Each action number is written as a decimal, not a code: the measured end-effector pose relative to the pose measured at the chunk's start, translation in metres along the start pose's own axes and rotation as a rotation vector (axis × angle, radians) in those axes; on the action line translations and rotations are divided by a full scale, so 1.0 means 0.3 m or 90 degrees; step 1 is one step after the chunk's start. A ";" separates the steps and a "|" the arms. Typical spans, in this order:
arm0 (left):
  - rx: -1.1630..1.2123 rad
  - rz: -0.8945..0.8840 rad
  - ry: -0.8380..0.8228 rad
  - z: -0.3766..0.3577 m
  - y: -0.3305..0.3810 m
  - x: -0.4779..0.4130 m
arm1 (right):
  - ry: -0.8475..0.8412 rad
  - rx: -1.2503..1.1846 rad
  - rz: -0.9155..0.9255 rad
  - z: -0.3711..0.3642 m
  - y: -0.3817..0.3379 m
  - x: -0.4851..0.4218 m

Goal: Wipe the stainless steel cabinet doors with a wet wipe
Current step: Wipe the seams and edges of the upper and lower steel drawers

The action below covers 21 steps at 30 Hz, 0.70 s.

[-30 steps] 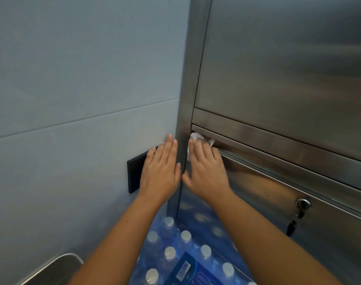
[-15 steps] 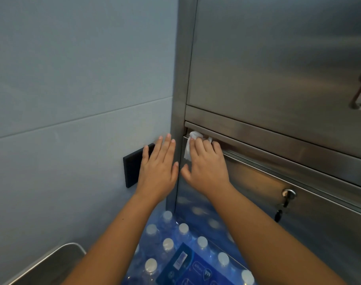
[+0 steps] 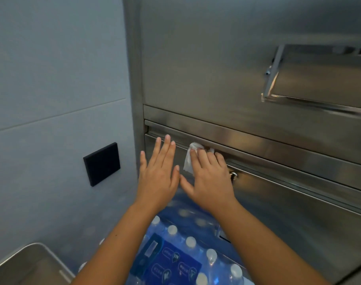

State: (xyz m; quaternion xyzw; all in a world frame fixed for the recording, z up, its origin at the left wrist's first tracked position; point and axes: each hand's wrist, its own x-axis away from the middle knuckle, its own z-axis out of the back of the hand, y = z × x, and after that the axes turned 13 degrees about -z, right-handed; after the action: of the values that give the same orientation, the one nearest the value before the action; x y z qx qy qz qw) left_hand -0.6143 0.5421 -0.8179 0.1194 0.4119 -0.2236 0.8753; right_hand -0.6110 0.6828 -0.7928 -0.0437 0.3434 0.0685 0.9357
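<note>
Pressing the wet wipe (image 3: 188, 162) flat against the steel with my right hand (image 3: 210, 182), I keep the fingers straight and close together, with none curled round the cloth. Its white edge shows above my fingertips and to the left of my index finger. The wipe lies at the top edge of the lower cabinet door (image 3: 288, 206), just under the horizontal rail that parts it from the upper door (image 3: 196, 58). My right thumb spreads out to the left and downward.

My left hand (image 3: 158, 177) is just beside it, its palm turned to the same door, the fingers straight and slightly fanned, holding nothing. I cannot tell whether the palm touches the metal. The two thumb tips lie near each other. Both forearms reach up and forward from below.

A small lock (image 3: 233, 175) sits just right of my right knuckles. Well left of my left hand is a black square plate (image 3: 102, 163) on the wall. Under my wrists stands a pack of water bottles (image 3: 175, 262).
</note>
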 end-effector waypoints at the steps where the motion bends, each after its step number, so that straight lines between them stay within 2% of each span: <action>1: 0.007 -0.006 0.000 0.001 0.019 -0.004 | 0.006 0.000 -0.003 0.010 0.017 0.010; 21: 0.149 -0.098 -0.006 -0.044 0.478 -0.064 | 0.068 -0.024 -0.050 0.188 0.389 0.225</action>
State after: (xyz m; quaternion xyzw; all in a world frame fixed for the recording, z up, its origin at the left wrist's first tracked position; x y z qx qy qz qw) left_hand -0.5637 0.6780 -0.8078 0.1874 0.3870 -0.3374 0.8374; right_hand -0.5426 0.8118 -0.7977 -0.0786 0.3895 0.0358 0.9170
